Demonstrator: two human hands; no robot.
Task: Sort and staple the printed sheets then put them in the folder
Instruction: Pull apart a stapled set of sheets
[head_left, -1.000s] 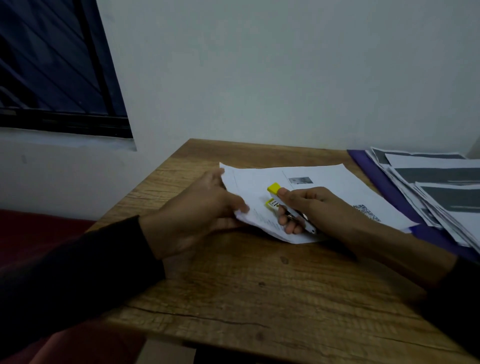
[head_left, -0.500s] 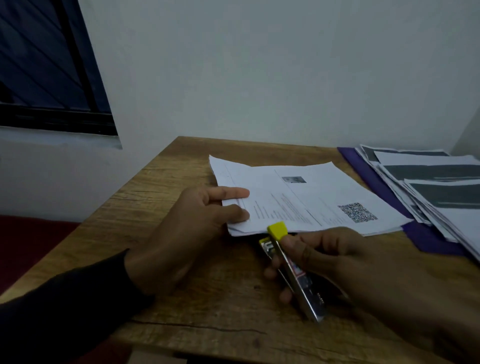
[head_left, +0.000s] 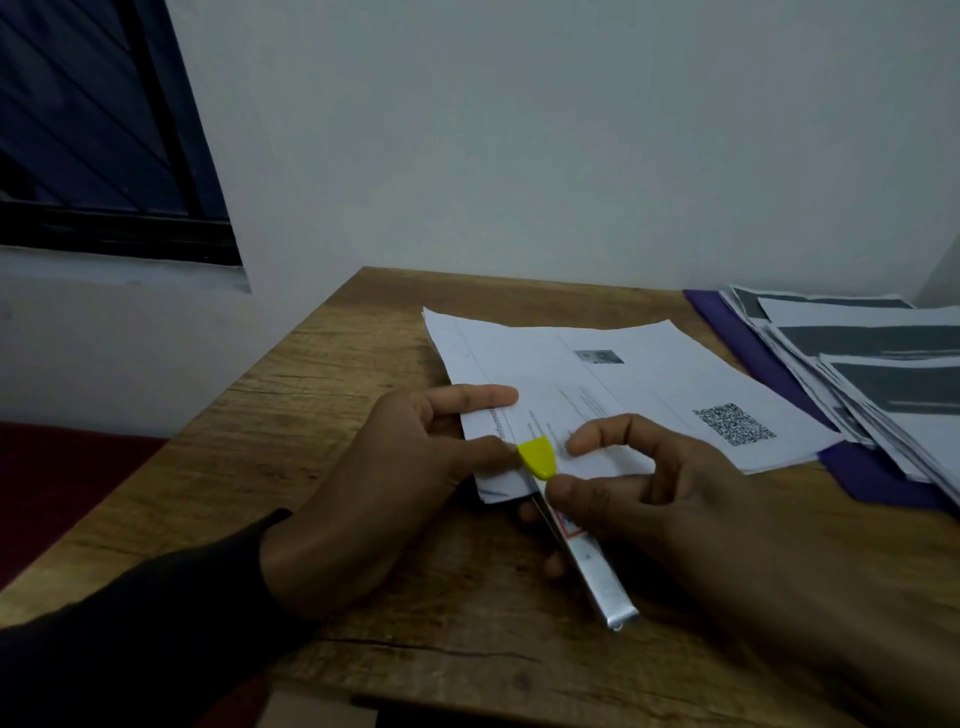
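Stapling step: left hand (head_left: 379, 483) pinches the sheets' (head_left: 597, 395) near corner; right hand (head_left: 649, 514) holds the stapler (head_left: 566, 530), nose seemingly over it. Next: squeeze firmly.

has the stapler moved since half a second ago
Yes. The stapler has gone forward: its yellow tip, then just off the near edge of the sheets, now lies over their near-left corner.

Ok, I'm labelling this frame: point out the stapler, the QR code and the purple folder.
stapler (head_left: 592, 561): head view, on its metal body.
QR code (head_left: 733, 424): head view, middle of the code.
purple folder (head_left: 878, 475): head view, bare near corner.
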